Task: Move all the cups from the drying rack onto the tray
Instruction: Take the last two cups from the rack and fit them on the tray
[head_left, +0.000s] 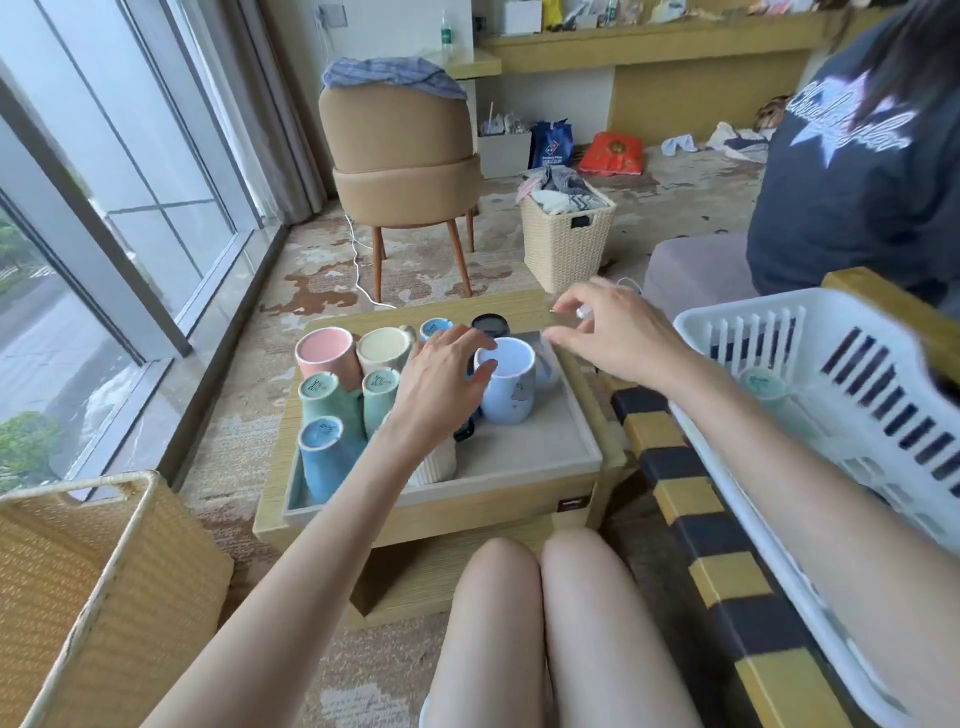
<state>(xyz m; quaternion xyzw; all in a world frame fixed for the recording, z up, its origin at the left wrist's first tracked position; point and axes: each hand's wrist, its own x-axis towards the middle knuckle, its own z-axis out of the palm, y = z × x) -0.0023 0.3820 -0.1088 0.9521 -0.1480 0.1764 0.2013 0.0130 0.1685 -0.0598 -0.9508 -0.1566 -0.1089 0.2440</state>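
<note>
A grey tray (524, 457) on a low wooden table holds several upturned cups: pink (324, 353), cream (383, 349), two green (323, 397), blue (324, 449), a dark one (489, 326). A pale blue mug (508, 382) stands upside down near the tray's right side. My left hand (441, 382) rests beside this mug, fingers touching its left side and apart. My right hand (605, 338) hovers just right of the mug, fingers spread, holding nothing. The white plastic drying rack (852, 374) on the right still holds a green cup (763, 387).
A wicker basket (78, 587) stands at the lower left by the window. A black-and-yellow striped bench (691, 509) carries the rack. Another person in a dark shirt (857, 171) sits at the upper right. A chair (402, 150) and a laundry basket (563, 234) stand beyond the table.
</note>
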